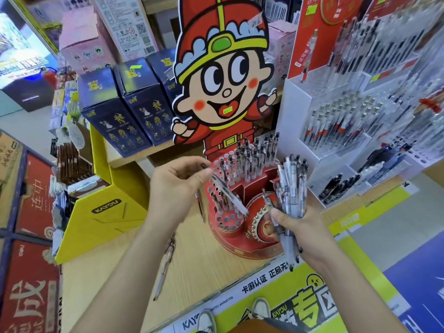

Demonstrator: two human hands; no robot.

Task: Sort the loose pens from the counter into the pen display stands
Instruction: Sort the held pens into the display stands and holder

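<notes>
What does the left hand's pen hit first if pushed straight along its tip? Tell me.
Probably the front of the red stand, near its gold-studded disc: the pen in the left hand aims down and right at it. Depth is unclear.

- Bright, even shop light all round; the cartoon cutout [223,75] reads crisp and saturated.
- Shadows on the wooden counter [197,265] are faint and soft-edged.
- The clear acrylic pen racks [360,111] at right wash out whitish and smeared.
- The pen [230,195] in the left hand [177,186] is motion-blurred; the bundle of pens [292,188] in the right hand [305,231] is sharper.
- Wide-angle bending tilts the red cartons [31,200] at left; corners go soft.
</notes>
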